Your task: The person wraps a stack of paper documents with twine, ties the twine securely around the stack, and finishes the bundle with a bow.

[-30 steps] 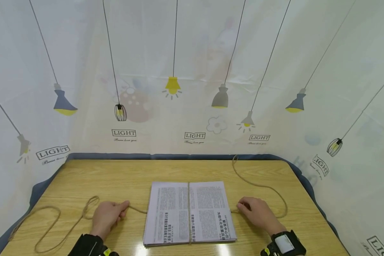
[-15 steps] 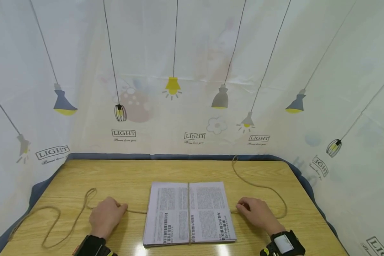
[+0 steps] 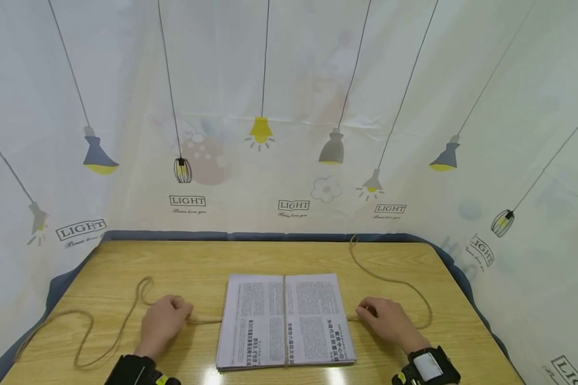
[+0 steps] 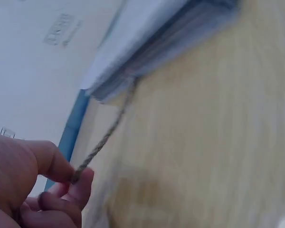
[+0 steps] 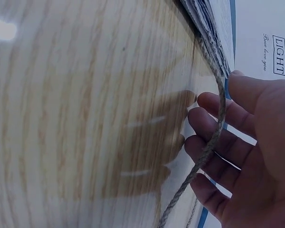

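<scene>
A stack of printed newspaper sheets (image 3: 255,299) lies on the table, with a thin brown twine (image 3: 284,321) running over its top from back to front. More twine leaves both sides from under the stack. On the left, my left hand (image 3: 166,323) pinches the twine (image 4: 102,141) between thumb and forefinger, a short way from the stack's edge. To the right, my right hand (image 3: 387,321) is beside the stack, fingers loosely bent. The right wrist view shows the twine (image 5: 209,147) passing across those fingers, the thumb standing apart from them.
Loose twine (image 3: 125,326) curves over the wooden table (image 3: 197,262) at the left. Another length (image 3: 390,278) loops to the back edge at the right. A white sheet with printed lamps (image 3: 289,171) hangs behind and around the table.
My left hand has shifted slightly left and back toward the right, still pinching the twine; the loose loop beside it has moved back on the table. The right hand and stack stay put.
</scene>
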Tool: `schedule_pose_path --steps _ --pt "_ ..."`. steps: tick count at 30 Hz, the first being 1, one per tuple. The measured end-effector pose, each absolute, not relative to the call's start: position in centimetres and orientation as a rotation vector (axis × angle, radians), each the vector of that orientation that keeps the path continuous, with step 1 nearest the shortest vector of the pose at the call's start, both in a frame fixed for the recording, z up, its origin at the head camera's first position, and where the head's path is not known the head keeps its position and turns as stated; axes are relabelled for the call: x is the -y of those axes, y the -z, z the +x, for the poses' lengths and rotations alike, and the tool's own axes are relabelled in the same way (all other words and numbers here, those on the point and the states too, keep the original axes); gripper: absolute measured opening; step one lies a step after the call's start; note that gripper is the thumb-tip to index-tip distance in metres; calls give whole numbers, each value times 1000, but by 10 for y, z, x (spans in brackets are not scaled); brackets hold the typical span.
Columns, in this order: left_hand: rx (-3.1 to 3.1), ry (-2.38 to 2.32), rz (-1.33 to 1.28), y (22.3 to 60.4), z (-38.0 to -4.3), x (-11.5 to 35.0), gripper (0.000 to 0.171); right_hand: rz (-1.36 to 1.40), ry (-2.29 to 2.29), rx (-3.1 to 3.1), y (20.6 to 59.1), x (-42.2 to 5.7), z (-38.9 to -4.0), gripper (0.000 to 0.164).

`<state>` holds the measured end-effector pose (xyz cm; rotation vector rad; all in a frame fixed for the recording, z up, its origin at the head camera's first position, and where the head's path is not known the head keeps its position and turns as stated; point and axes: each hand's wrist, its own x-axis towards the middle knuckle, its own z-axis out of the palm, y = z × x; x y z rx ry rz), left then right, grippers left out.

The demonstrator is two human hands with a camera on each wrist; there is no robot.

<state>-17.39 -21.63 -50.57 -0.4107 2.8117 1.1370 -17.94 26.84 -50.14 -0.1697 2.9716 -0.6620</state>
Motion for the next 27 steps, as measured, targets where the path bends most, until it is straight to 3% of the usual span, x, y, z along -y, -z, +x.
schedule_pose_path --steps 7,14,27 --pt "-2253 -1749 -556 501 -184 223 55 -173 658 -2972 502 -270 -179 11" --pt "-2169 -1838 -483 485 -185 225 48 -177 665 -2963 502 -272 -179 11" --pt "-2474 -1835 -470 455 -188 221 60 -170 676 -2980 500 -274 -178 11"
